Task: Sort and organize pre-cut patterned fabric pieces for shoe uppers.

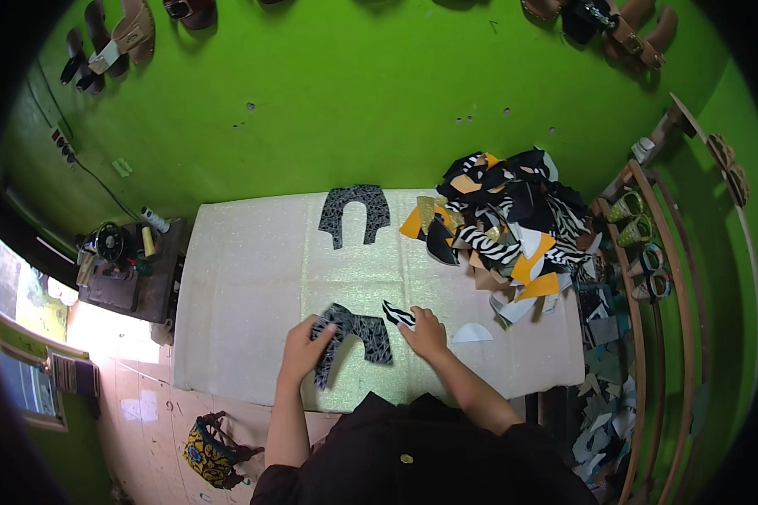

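My left hand [301, 347] is closed on a dark grey, U-shaped cut piece [366, 330] with a pale line pattern, held a little tilted near the table's front edge. Between the fingers of my right hand [427, 333] is a small zebra-striped scrap [397, 315], its tip pointing to the far left. Just right of that hand lies a pale half-round piece [473, 332]. A second U-shaped patterned piece [354, 202] rests flat at the table's far edge, its opening toward me.
A large heap of mixed scraps [514, 227] covers the far right of the pale-covered table [236, 286]. A sewing machine [114, 252] stands at the left. Wooden racks with sandals [636, 231] are on the right; more sandals [130, 34] hang on the green wall. A patterned bag [210, 450] sits on the floor.
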Demonstrator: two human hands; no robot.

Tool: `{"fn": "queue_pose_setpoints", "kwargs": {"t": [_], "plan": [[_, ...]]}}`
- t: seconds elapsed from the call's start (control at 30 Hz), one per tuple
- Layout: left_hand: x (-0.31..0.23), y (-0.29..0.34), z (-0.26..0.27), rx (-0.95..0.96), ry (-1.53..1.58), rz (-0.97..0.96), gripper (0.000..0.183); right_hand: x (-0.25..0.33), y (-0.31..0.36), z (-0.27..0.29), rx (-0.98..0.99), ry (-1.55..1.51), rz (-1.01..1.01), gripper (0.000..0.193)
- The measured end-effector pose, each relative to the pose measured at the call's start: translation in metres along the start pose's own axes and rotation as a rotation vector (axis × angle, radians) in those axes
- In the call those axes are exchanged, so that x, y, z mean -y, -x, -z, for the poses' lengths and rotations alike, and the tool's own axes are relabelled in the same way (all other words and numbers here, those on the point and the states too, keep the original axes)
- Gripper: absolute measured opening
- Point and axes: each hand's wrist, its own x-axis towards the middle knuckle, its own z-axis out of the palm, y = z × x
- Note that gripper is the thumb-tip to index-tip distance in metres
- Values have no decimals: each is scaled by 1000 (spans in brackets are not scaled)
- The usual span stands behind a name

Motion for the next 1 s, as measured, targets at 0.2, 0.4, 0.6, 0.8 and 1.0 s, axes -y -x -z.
{"fn": "queue_pose_setpoints", "kwargs": {"t": [0.2,0.4,0.6,0.8,1.0], "plan": [[-5,14,2,27,-184,-308,21,6,-11,-14,-11,114,-2,33],[-20,15,19,54,-117,-347,22,-38,14,21,-122,-344,-288,48],[-20,2,20,89,175,-290,21,-24,24,42,-416,-275,-39,75],[-20,-21,9,-4,281,-210,19,49,15,39,19,-1051,259,67],[-1,-95,18,-273,-11,-216,23,56,-60,35,-83,-811,84,25]]}}
